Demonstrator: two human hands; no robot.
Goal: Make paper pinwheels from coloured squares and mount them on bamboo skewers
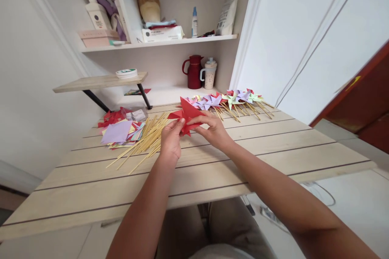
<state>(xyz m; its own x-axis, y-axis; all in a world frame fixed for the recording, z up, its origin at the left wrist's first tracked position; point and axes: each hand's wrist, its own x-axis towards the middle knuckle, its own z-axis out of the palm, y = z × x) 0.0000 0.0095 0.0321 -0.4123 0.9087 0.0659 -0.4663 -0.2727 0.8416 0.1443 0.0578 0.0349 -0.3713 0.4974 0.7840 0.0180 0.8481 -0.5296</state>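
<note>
Both hands meet over the middle of the tabletop (pixel 212 166), holding a red paper (pixel 187 116) folded into points. The left hand (pixel 170 141) pinches the paper's lower left part, thumb and fingers closed on it. The right hand (pixel 212 129) grips from the right, its fingers laid over the paper's lower edge and pressed together on it. The paper sits between the two hands and slightly above them, its pointed flaps rising away from the fingertips; it is lifted just off the wood.

Just left of the left hand lies a loose spread of sticks (pixel 142 141), fanned across the boards. Farther left is a paper stack (pixel 120 132) of coloured squares with a lilac sheet on top. Beyond the right hand, near the back edge, a row of finished pinwheels (pixel 234 99) lies with sticks pointing toward the person. On the shelf behind stand a red jug (pixel 193 72) and a cup (pixel 209 73), side by side.
</note>
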